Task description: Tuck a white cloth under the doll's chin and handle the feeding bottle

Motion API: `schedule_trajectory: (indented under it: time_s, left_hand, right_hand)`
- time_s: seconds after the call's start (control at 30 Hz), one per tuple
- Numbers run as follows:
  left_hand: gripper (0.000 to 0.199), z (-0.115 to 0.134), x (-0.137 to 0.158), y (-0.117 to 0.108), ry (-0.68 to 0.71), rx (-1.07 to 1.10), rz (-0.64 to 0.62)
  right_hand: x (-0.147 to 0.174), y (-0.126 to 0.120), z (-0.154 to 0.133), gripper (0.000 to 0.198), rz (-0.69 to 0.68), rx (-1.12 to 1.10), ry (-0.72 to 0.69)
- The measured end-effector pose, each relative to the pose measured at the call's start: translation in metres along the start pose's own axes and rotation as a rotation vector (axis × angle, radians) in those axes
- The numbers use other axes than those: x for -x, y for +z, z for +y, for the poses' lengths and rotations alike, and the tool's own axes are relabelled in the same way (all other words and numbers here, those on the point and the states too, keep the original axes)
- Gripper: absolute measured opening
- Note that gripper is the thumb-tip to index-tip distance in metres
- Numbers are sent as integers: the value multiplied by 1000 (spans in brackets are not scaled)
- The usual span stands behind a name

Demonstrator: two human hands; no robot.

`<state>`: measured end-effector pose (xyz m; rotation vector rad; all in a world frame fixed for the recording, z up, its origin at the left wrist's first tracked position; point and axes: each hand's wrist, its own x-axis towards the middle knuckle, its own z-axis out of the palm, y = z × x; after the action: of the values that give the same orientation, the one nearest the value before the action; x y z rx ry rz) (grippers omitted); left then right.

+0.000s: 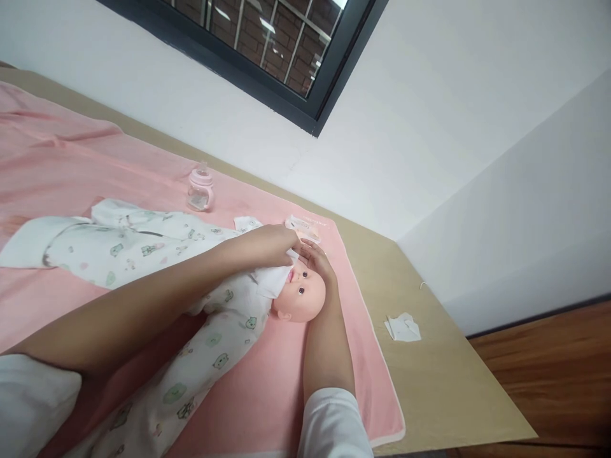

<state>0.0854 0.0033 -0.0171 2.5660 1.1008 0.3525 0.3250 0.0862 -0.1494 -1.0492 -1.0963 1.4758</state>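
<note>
A baby doll lies on its back on a pink blanket, dressed in a white sleepsuit with green animal prints. White cloth covers its neck up to the chin. My left hand reaches across the doll's chest, its fingers closed on the edge of this cloth beside the cheek. Around the top of the head comes my right arm, and my right hand meets the left there with bent fingers pressed together. What the right fingertips hold is hidden.
A pink-lidded baby bottle stands upright beyond the doll. Near my hands lies a clear packet. A crumpled white tissue rests on the tan tabletop. The wall and a dark-framed window rise behind.
</note>
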Motion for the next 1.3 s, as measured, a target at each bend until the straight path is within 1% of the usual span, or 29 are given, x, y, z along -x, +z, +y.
schedule_trajectory:
  time_s: [0.13, 0.2, 0.27, 0.37, 0.47, 0.57, 0.6, 0.67, 0.73, 0.83, 0.87, 0.93, 1.0, 1.07, 1.13, 1.2, 1.23, 1.3]
  left_hand:
    - [18, -3, 1, -6, -5, -19, 37]
    - [21, -6, 3, -11, -14, 24, 94]
    - [26, -11, 6, -16, 9, 73, 172]
    - [30, -21, 9, -23, 73, 79, 293]
    - [27, -28, 12, -28, 81, 56, 366]
    - [27, -29, 16, -32, 79, 59, 394]
    - [27, -28, 17, -32, 76, 57, 401]
    - [28, -25, 19, -34, 50, 34, 405]
    - [29, -21, 20, -35, 3, -9, 392]
    - [30, -17, 19, -35, -57, -57, 373]
    - [30, -16, 19, -36, -69, -66, 369]
    - [30, -18, 17, -36, -77, -70, 365]
    - [33, -25, 16, -39, -84, -69, 365]
    - [37, -37, 17, -44, -114, -71, 371]
    - [43, -52, 21, -50, -174, -52, 375]
    - [49, -70, 24, -56, -261, 22, 360]
    - [51, -78, 26, -59, -309, 72, 341]
    - [55, -93, 27, -60, -398, 159, 295]
  right_hand:
    - [-2, 1, -1, 46, -11, -6, 4]
    - [0, 1, -5, 48, -32, 14, 11]
    - [4, 0, -12, 48, -49, 45, 9]
    - [15, -1, -32, 43, -25, 121, -41]
    - [27, 3, -60, 38, 10, 244, -148]
    - [42, 20, -92, 38, 14, 369, -351]
    - [48, 30, -102, 37, 17, 408, -429]
    - [62, 52, -119, 36, -22, 483, -518]
    - [76, 76, -130, 38, -102, 562, -565]
    - [88, 105, -133, 52, -204, 677, -574]
    - [88, 111, -131, 56, -211, 704, -561]
    - [84, 116, -126, 57, -200, 746, -527]
    - [75, 110, -121, 54, -164, 779, -497]
    - [67, 96, -119, 57, -77, 781, -471]
    - [62, 75, -118, 68, 80, 760, -450]
    - [60, 52, -117, 77, 239, 757, -444]
    - [59, 41, -116, 79, 303, 767, -442]
    - [56, 22, -112, 76, 454, 820, -436]
